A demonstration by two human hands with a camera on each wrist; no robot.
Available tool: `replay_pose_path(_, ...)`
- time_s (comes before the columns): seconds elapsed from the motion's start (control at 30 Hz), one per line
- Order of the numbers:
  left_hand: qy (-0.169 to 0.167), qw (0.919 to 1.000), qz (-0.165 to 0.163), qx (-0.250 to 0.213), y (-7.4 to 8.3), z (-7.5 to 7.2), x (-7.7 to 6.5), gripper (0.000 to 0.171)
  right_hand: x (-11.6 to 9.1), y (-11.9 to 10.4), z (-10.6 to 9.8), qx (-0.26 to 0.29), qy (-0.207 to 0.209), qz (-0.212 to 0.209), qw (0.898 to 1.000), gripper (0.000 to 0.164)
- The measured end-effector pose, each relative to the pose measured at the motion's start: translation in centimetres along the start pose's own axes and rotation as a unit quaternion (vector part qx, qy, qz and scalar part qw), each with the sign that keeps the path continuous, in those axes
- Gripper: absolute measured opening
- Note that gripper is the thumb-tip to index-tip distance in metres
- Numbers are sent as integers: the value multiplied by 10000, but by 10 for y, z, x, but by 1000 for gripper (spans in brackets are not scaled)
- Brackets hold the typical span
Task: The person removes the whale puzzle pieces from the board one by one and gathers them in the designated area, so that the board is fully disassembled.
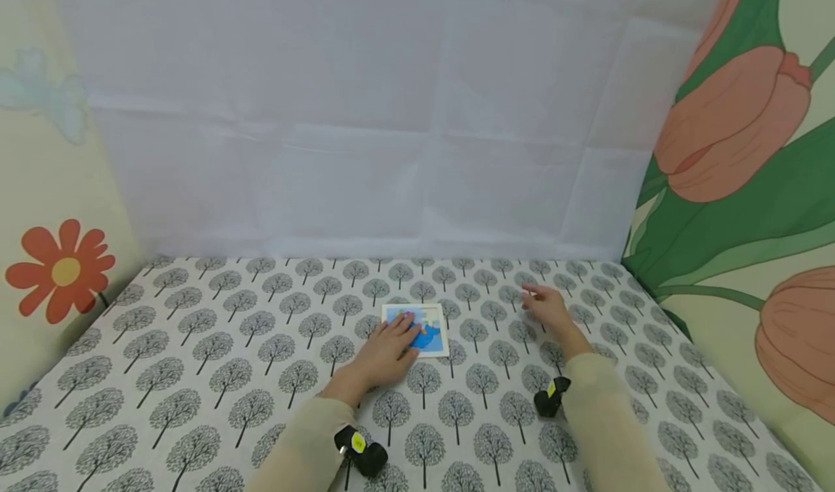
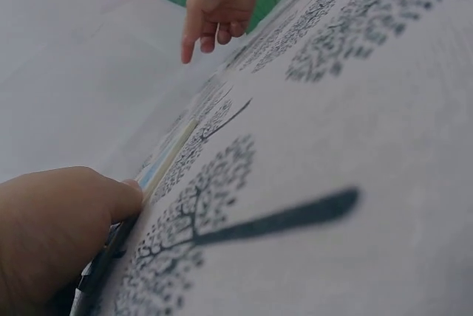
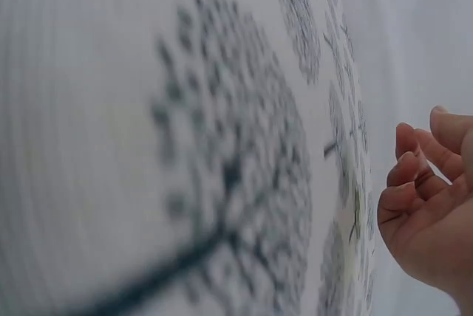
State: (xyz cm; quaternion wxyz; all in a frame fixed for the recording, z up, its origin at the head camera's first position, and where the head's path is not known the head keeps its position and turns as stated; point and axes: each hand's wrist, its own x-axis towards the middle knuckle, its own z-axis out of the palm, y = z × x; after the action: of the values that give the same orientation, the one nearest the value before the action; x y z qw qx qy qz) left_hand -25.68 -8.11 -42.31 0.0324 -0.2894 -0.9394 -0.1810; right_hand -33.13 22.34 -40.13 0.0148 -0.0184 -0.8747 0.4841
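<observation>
Only the head view shows the face of the blue picture board (image 1: 429, 338), lying near the middle of the tree-print surface (image 1: 483, 419); the left wrist view gives just its thin edge, with a thumb beside it. The left hand (image 1: 385, 348) rests on the board, fingers extended. The right wrist view best shows the right hand's (image 1: 551, 311) fingers, loosely bent around nothing, well apart from the board. Counted: one board, two hands, two black wrist devices (image 1: 362, 452).
</observation>
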Motion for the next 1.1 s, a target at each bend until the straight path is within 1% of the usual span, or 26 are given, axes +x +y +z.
replay_pose_path(0.13, -18, 10000, -60, 48, 1, -1, 0, 46, -1, -12, 15, -19, -94, -95, 9999, 35)
replay_pose_path(0.37, 67, 9997, -192, 124, 1, -2, -2, 45, -2, -29, 40, -80, -419, -575, 9974, 33)
replay_pose_path(0.53, 83, 9996, -217, 144, 1, -3, -4, 45, -5, -38, 56, 196, -673, -731, 9949, 32)
replay_pose_path(0.6, 83, 9996, -223, 123, 1, -3, -4, 45, -7, -41, 62, 314, -754, -723, 9940, 32)
replay_pose_path(0.8, 146, 9995, -217, 161, -1, -1, -5, 45, -9, -47, 79, 399, -816, -848, 9923, 32)
replay_pose_path(0.93, 232, 9994, -229, 139, -1, 0, -6, 44, -12, -52, 89, 487, -910, -1074, 9888, 31)
replay_pose_path(1.1, 234, 9993, -264, 130, -2, 0, -7, 44, -15, -57, 99, 498, -981, -1152, 9872, 32)
